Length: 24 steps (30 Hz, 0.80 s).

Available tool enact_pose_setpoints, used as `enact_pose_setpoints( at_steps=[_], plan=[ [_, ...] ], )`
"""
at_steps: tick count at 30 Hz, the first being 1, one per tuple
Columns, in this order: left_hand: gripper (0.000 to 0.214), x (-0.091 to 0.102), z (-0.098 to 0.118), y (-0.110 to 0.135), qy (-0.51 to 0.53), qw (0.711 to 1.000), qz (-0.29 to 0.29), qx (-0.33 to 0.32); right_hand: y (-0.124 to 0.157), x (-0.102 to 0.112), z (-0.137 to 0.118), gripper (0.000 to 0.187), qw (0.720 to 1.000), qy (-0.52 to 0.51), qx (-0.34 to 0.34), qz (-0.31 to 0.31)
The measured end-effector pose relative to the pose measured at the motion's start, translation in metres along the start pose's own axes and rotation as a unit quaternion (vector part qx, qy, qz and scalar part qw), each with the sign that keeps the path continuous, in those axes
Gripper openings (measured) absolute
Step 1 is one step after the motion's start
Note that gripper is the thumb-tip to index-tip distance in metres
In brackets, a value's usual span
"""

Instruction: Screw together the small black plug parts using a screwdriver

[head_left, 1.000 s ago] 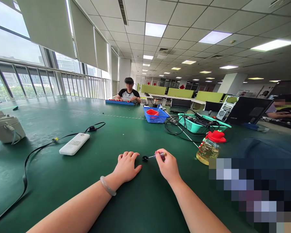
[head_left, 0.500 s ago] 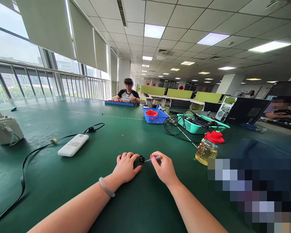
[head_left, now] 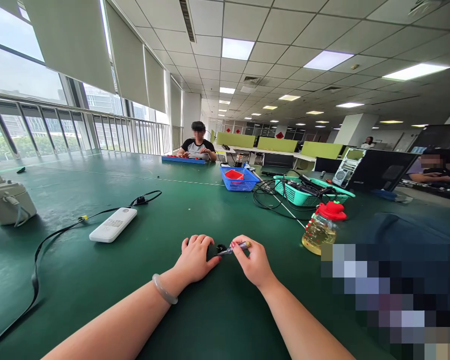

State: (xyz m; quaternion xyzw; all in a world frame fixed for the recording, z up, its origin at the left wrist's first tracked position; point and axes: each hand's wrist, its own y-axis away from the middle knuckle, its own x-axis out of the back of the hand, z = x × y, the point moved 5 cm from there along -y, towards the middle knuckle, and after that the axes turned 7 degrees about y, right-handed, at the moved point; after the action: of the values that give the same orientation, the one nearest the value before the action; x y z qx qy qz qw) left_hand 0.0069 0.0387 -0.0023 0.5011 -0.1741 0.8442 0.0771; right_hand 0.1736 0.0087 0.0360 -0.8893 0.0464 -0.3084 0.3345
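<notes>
A small black round part [head_left: 221,247] lies on the green table just beyond my left thumb; its exact kind is too small to tell. My left hand [head_left: 195,259] rests palm down beside it, fingers spread and thumb apart, a pale bangle on the wrist. In a pinch, my right hand [head_left: 252,260] grips a small screwdriver [head_left: 243,245] with a clear purplish handle and a yellowish end. The metal shaft points left, its tip close to the black part and my left thumb. Whether the tip touches either one, I cannot tell.
On the left are a white power bank [head_left: 113,225], a black strap [head_left: 37,265] and a beige bag [head_left: 8,200]. A blue basket [head_left: 240,179], a green basket [head_left: 296,195] with cables and a red-lidded bottle [head_left: 320,232] stand right. Across the table sits a person [head_left: 198,145].
The screwdriver's tip has moved left and slightly toward me, near my left thumb. The black part shifted slightly. My left hand stays nearly still.
</notes>
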Motion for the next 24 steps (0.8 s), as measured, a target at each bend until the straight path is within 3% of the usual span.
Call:
enact_pose_setpoints(
  at_steps=[6,12,19,24],
  plan=[
    [0.053,-0.002,-0.001,-0.001,0.001,1.0,-0.016,-0.011,-0.001,0.012,0.007,0.028,0.993,0.079,-0.036,0.084],
    [0.049,-0.004,-0.004,-0.002,-0.01,0.999,-0.027,-0.02,-0.001,0.003,0.016,0.03,0.994,0.085,-0.053,0.036],
    [0.053,-0.004,-0.004,-0.002,-0.006,0.999,-0.03,-0.023,-0.001,-0.005,0.004,0.028,0.999,0.032,-0.022,-0.015],
    [0.051,-0.005,-0.003,-0.002,0.002,0.999,-0.033,-0.023,-0.001,-0.005,0.01,0.031,0.998,-0.02,-0.066,-0.014]
  ],
)
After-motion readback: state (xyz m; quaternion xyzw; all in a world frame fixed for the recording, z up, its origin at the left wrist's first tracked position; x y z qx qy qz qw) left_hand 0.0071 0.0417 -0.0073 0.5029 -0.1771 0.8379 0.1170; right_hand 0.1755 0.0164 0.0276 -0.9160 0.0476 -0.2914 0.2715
